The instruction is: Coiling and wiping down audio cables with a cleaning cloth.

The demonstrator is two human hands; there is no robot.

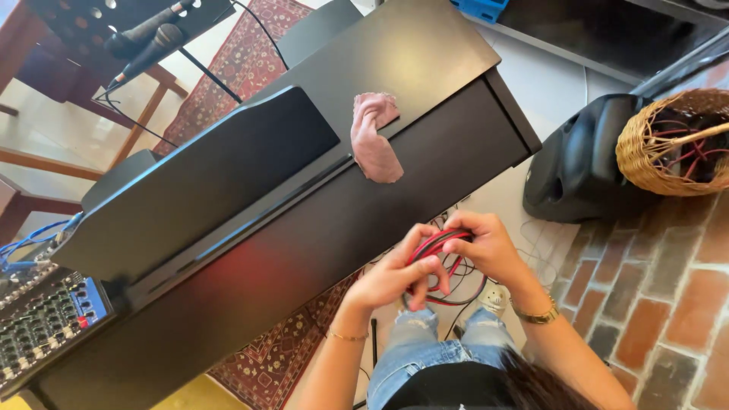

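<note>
Both my hands are closed around a coil of red and black cable (440, 244), held in front of me below the piano's edge. My left hand (395, 275) grips the coil from the left, with the thumb across the loops. My right hand (486, 244) pinches the upper part of the coil from the right. Loose loops of the same cable hang down toward the floor beneath my hands. I wear a thin bracelet on the left wrist and a gold watch on the right wrist.
A black digital piano (304, 190) with its lid shut fills the middle, a pink cloth (373, 137) draped over its edge. A black speaker (581, 163) and a wicker basket (645, 152) of cables stand right. An audio mixer (42, 319) sits at the left, microphones (144, 38) above.
</note>
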